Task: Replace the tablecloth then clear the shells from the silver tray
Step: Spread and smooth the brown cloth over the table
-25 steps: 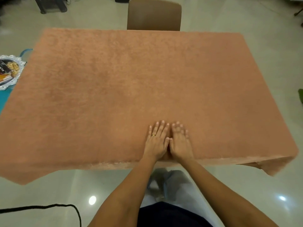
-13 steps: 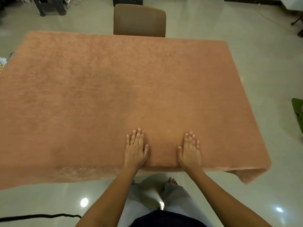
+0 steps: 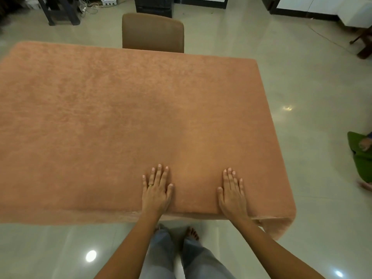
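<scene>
A fuzzy orange-brown tablecloth (image 3: 120, 117) covers the whole table and hangs over its near edge and right corner. My left hand (image 3: 157, 190) lies flat on the cloth near the front edge, fingers straight, a ring on one finger. My right hand (image 3: 232, 192) lies flat about a hand's width to its right, also with straight fingers. Neither hand holds anything. The silver tray and its shells are out of view.
A brown chair (image 3: 153, 33) stands at the table's far side. Someone in green (image 3: 362, 156) sits at the right edge of the view. Dark furniture legs (image 3: 58, 11) and cables lie at the back left. Glossy tiled floor surrounds the table.
My hands, side by side a second ago, have slid apart across the cloth. The view has shifted right, and the tray at the far left has left the view.
</scene>
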Tool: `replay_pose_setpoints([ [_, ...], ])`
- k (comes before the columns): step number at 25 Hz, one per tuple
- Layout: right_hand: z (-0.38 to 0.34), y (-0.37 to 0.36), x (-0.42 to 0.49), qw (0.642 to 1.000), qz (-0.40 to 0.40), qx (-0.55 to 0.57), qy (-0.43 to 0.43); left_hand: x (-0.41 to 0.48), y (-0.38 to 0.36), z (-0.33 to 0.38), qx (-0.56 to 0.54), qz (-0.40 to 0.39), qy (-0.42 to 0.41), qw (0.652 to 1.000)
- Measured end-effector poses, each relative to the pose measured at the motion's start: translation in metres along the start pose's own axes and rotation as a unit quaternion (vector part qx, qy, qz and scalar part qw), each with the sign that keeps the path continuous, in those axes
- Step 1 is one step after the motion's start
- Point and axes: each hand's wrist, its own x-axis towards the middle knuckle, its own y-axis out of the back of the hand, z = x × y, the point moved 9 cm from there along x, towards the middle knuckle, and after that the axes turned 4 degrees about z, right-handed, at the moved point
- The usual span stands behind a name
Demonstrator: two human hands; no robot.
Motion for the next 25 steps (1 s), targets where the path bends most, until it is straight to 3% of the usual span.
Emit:
replay_pose_setpoints([
  [2,-0.013,0.002,0.0,1.0,0.007,0.021,0.0,0.0,0.0,0.016,-0.019,0.005,0.023,1.0],
  [7,-0.079,-0.021,-0.011,0.996,-0.022,0.024,0.086,-0.013,-0.019,0.084,-0.028,-0.016,-0.065,0.997],
  [10,-0.042,-0.013,-0.007,0.997,-0.005,0.012,0.075,-0.016,-0.02,0.078,-0.016,0.003,-0.07,0.997],
  [16,0.109,0.023,-0.012,0.999,0.009,-0.01,-0.052,-0.016,-0.017,0.082,-0.008,0.021,-0.071,0.997],
  [19,0.14,0.033,-0.015,0.997,-0.007,0.004,-0.074,-0.011,-0.015,0.088,0.013,0.037,-0.015,0.999],
  [22,0.106,0.03,-0.006,0.999,-0.011,0.042,-0.022,-0.006,-0.019,0.132,-0.012,0.064,0.056,0.996],
  [25,0.065,0.015,-0.006,0.995,-0.034,0.046,0.081,-0.01,-0.037,0.208,-0.08,0.078,0.045,0.993],
])
